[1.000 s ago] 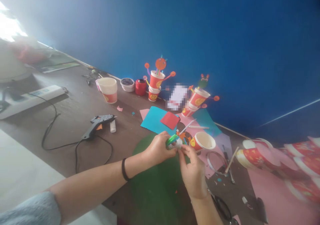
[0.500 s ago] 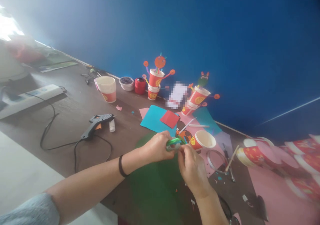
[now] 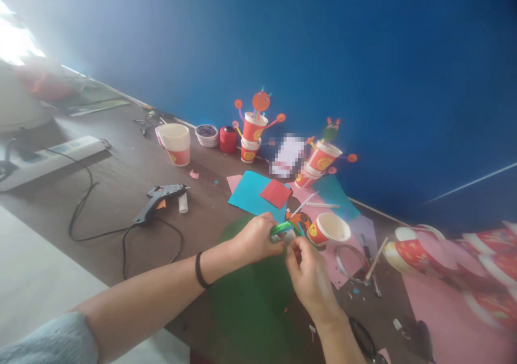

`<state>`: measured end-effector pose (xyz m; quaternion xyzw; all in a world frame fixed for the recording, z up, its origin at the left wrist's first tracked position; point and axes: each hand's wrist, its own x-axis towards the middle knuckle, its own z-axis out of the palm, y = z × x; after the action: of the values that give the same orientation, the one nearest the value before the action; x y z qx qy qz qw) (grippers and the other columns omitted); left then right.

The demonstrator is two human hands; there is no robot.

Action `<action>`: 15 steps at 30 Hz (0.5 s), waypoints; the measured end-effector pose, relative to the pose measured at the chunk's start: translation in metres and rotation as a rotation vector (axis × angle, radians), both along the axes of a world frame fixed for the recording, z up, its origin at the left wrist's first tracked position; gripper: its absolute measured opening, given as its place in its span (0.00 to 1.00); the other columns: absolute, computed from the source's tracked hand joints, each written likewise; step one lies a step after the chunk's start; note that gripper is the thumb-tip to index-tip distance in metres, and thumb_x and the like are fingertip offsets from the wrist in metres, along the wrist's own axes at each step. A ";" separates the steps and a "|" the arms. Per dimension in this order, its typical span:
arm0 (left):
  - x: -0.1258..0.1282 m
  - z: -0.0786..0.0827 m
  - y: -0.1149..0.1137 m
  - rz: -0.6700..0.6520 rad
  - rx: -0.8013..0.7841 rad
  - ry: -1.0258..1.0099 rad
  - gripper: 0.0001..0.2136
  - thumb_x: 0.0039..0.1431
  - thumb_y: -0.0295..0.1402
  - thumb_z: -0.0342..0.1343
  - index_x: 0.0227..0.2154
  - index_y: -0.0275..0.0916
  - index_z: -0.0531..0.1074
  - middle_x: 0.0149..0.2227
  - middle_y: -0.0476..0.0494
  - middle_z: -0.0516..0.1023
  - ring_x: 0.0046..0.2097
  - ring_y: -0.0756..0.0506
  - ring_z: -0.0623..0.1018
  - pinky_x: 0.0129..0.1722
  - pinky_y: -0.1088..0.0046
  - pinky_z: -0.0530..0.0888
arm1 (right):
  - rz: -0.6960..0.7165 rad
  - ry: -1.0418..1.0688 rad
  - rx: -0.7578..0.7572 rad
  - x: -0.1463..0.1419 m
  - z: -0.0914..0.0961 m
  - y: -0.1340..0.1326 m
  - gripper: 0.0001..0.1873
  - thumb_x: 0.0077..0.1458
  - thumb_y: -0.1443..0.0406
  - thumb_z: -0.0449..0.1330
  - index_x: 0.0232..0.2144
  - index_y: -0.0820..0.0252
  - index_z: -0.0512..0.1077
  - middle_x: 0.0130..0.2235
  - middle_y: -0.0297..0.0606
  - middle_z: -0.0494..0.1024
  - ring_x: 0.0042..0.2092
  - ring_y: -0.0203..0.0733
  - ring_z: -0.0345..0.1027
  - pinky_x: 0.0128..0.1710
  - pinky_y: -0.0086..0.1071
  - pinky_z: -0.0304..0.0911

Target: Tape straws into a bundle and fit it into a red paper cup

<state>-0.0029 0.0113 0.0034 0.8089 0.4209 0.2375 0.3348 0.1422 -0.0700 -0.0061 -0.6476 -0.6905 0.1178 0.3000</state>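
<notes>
Our left hand (image 3: 258,239) clamps the green piece (image 3: 280,229); our right hand (image 3: 310,270), fingertips together, seems to adjust it. Steadiness matters next.

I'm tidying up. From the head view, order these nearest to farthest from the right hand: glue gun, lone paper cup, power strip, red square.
From the right hand:
1. Lone paper cup, just beyond it, slightly right.
2. Red square, farther back, on the blue paper.
3. Glue gun, well to the left.
4. Power strip, at far left.
</notes>
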 end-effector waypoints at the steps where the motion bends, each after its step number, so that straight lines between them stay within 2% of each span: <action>1: 0.000 -0.001 0.000 -0.003 0.002 -0.021 0.05 0.45 0.33 0.56 0.23 0.37 0.67 0.29 0.47 0.70 0.31 0.49 0.71 0.32 0.75 0.68 | -0.009 0.004 -0.005 0.000 0.000 0.000 0.04 0.57 0.65 0.50 0.29 0.55 0.61 0.26 0.34 0.70 0.28 0.41 0.65 0.28 0.31 0.57; 3: -0.002 -0.002 0.001 -0.030 0.020 -0.092 0.06 0.45 0.31 0.57 0.28 0.37 0.70 0.33 0.46 0.71 0.34 0.48 0.72 0.35 0.74 0.69 | -0.029 0.017 -0.019 0.000 0.001 0.000 0.04 0.57 0.64 0.51 0.29 0.55 0.61 0.27 0.34 0.70 0.29 0.41 0.66 0.28 0.31 0.58; 6: -0.004 0.000 0.001 -0.178 0.075 -0.196 0.08 0.48 0.26 0.55 0.34 0.38 0.71 0.37 0.46 0.70 0.38 0.49 0.72 0.38 0.76 0.69 | -0.031 0.044 -0.045 0.001 0.002 0.000 0.04 0.57 0.64 0.51 0.29 0.56 0.62 0.26 0.34 0.71 0.28 0.41 0.67 0.28 0.30 0.59; 9: -0.007 0.003 0.001 -0.288 0.097 -0.212 0.04 0.52 0.26 0.53 0.29 0.37 0.72 0.35 0.46 0.69 0.37 0.50 0.72 0.38 0.78 0.69 | -0.011 0.064 -0.063 0.002 0.003 0.000 0.05 0.57 0.65 0.51 0.28 0.55 0.62 0.24 0.32 0.70 0.26 0.40 0.66 0.26 0.30 0.58; 15: -0.007 0.003 0.000 -0.318 0.097 -0.164 0.04 0.54 0.28 0.53 0.28 0.37 0.71 0.34 0.45 0.69 0.37 0.49 0.72 0.38 0.77 0.68 | 0.016 0.179 -0.093 0.002 0.003 -0.002 0.07 0.57 0.63 0.51 0.26 0.55 0.61 0.22 0.29 0.65 0.23 0.36 0.61 0.23 0.28 0.57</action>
<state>-0.0102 0.0111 0.0061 0.8585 0.2469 0.2667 0.3617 0.1441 -0.0717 -0.0030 -0.6421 -0.6600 0.2096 0.3290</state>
